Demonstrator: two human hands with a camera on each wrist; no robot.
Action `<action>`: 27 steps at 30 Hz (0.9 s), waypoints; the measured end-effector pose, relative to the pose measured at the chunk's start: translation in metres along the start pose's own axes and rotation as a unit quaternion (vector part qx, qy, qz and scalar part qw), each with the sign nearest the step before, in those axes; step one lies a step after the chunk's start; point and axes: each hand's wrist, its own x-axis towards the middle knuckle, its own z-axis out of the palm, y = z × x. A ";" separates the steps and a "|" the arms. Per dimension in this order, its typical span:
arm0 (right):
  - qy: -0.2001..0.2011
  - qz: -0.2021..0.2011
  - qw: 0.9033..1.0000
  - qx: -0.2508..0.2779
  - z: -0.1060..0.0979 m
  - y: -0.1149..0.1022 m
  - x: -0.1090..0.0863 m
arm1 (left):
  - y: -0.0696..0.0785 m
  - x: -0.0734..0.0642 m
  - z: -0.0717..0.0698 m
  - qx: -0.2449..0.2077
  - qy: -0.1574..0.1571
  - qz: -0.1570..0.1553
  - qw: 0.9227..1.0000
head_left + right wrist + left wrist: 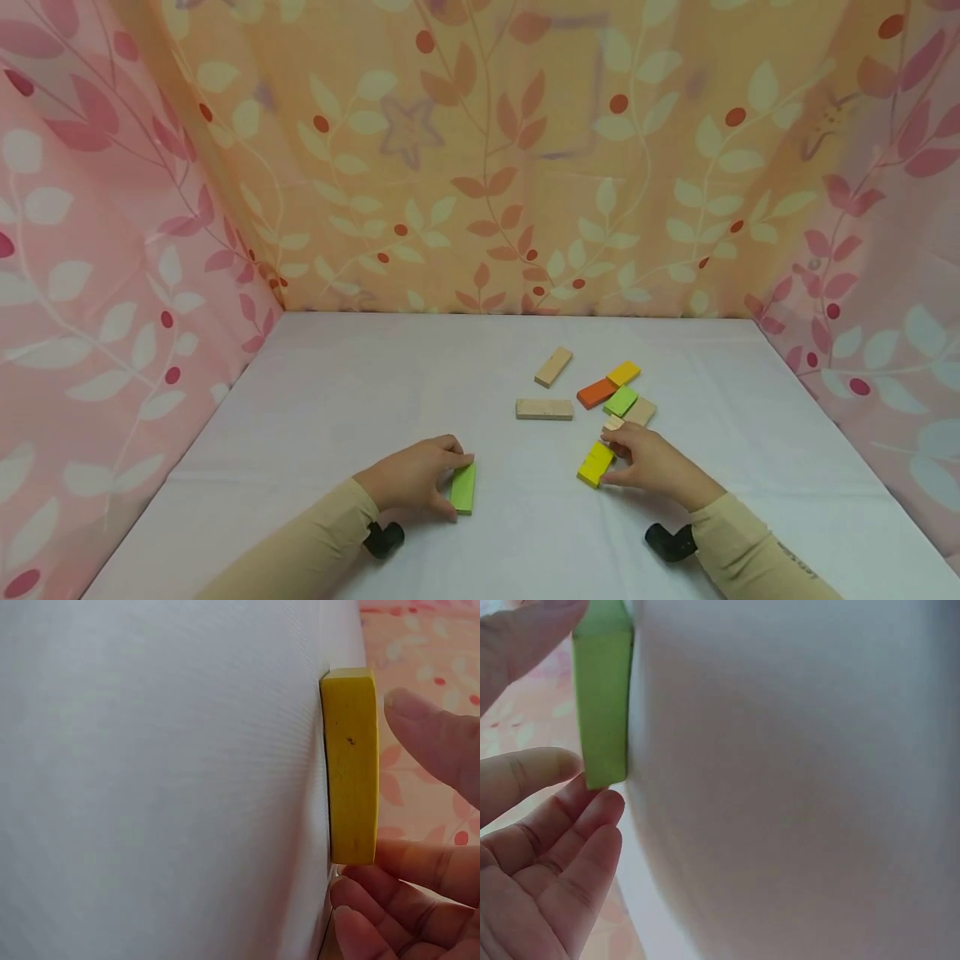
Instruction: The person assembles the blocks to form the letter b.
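Observation:
On the left of the white table, my left hand [416, 473] pinches a light green wooden block [463, 488] lengthwise. In the left wrist view, the thumb overlaps one end of that block [604, 705], while fingertips meet the other. My right hand [656, 467] is spread around a yellow block [595, 464] lying flat. Seen from the right wrist, its thumb [416, 712] hovers apart from the yellow block [351, 765], and its other fingers are at the far end. A small plain wooden piece [612, 423] shows partly beneath the right fingertips.
Beyond the right hand lie a green block [621, 402], a plain block [641, 412], an orange block [596, 392] and a second yellow block [624, 372], clustered together. Two more plain blocks [543, 409] lie left of them. Patterned cloth [480, 167] encloses the table's back and sides.

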 end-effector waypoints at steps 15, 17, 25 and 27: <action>0.004 0.015 1.000 -0.020 0.004 -0.007 0.001 | -0.004 -0.002 -0.025 0.003 0.046 -0.001 0.999; 0.003 0.019 1.000 -0.021 0.005 -0.008 0.002 | -0.005 -0.002 -0.028 0.004 0.052 0.000 0.999; 0.000 0.025 0.999 -0.031 0.006 -0.011 0.003 | -0.004 0.000 -0.034 0.022 0.067 -0.001 0.997; -0.001 0.025 0.999 -0.031 0.005 -0.013 0.003 | -0.003 0.000 -0.036 0.016 0.068 -0.002 0.998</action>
